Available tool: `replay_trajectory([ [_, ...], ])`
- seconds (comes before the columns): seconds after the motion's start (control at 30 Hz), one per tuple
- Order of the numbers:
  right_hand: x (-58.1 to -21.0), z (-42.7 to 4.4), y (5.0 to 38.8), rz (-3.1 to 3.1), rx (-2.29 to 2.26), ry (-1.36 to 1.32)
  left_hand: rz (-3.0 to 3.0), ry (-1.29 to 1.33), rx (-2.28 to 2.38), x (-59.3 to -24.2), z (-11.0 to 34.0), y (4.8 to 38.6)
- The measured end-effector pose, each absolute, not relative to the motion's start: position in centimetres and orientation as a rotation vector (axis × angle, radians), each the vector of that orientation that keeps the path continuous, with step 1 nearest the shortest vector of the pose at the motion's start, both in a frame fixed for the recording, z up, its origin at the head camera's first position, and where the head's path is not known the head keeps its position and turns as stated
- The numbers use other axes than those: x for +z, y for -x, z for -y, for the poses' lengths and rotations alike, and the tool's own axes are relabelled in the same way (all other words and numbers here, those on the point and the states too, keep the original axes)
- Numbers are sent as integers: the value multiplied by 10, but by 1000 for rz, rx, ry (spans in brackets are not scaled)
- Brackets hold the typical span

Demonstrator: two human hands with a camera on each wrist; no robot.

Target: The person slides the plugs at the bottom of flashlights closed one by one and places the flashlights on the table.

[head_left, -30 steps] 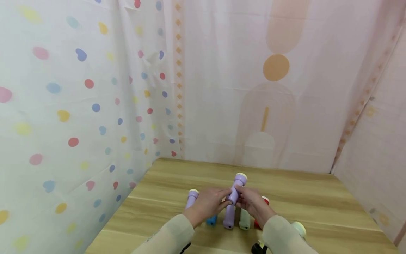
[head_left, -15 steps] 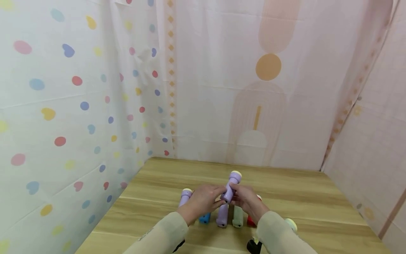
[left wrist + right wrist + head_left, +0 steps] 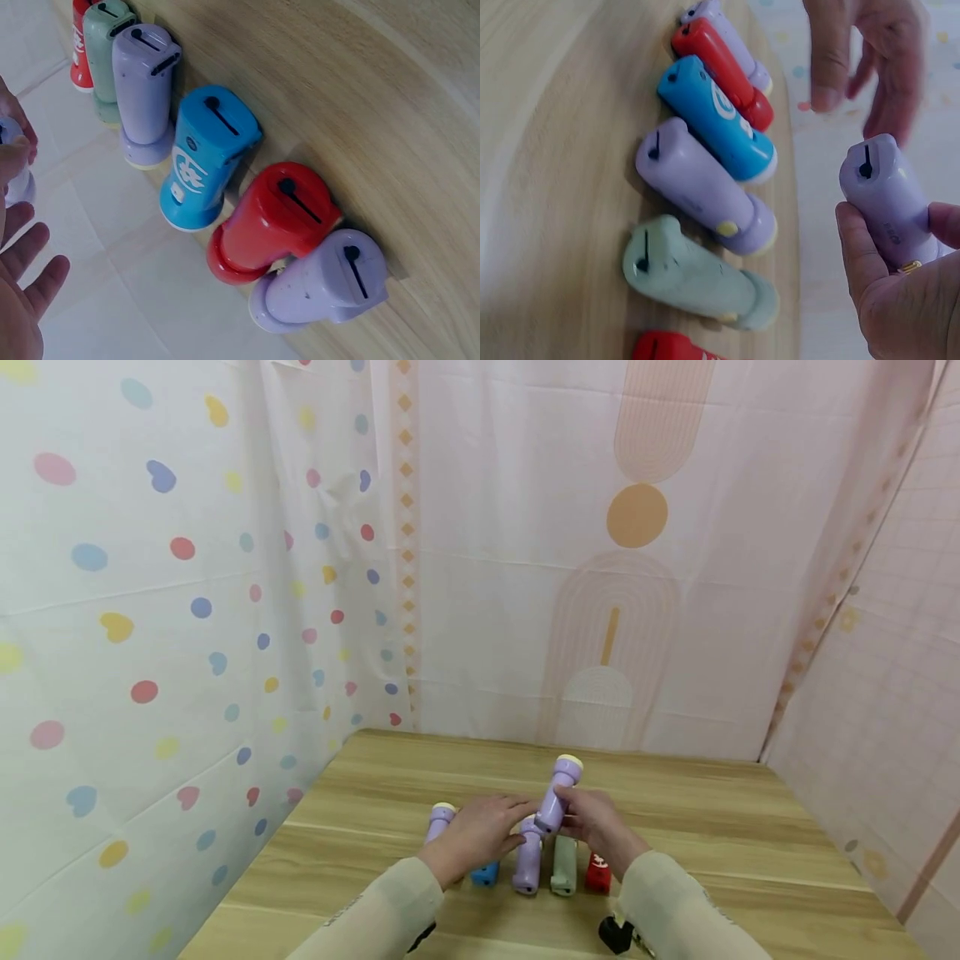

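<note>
Above the table, my right hand (image 3: 600, 828) grips a purple flashlight (image 3: 558, 795) between thumb and fingers, its pale-yellow lens end tilted up. My left hand (image 3: 480, 837) is just left of it, fingers loosely extended; in the right wrist view a gap parts that left hand (image 3: 889, 60) from the held flashlight (image 3: 889, 195). Below lies a row of flashlights: purple (image 3: 326, 281), red (image 3: 270, 217), blue (image 3: 206, 157), another purple (image 3: 146, 97), pale green (image 3: 109, 64) and another red (image 3: 80, 49). In the head view my left hand hides part of the row.
A black object (image 3: 617, 935) lies near my right sleeve, partly covered, its kind unclear. The wooden table (image 3: 405, 768) ends against a patterned curtain (image 3: 495, 610) behind, with more curtain on both sides.
My left fingers have come off the held purple flashlight. My right hand has lifted it slightly up and to the right, uncovering more of the purple one below.
</note>
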State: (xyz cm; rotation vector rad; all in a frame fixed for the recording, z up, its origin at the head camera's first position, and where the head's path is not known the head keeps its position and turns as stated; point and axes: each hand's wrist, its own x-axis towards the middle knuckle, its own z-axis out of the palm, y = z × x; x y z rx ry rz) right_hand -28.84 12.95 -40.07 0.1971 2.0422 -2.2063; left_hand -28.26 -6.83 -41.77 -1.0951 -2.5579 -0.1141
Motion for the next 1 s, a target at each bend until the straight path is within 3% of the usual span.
replay_trajectory([
  [1.0,-390,-232,295,-2339,-1986,-318,2884,820,-99,-446,128,285],
])
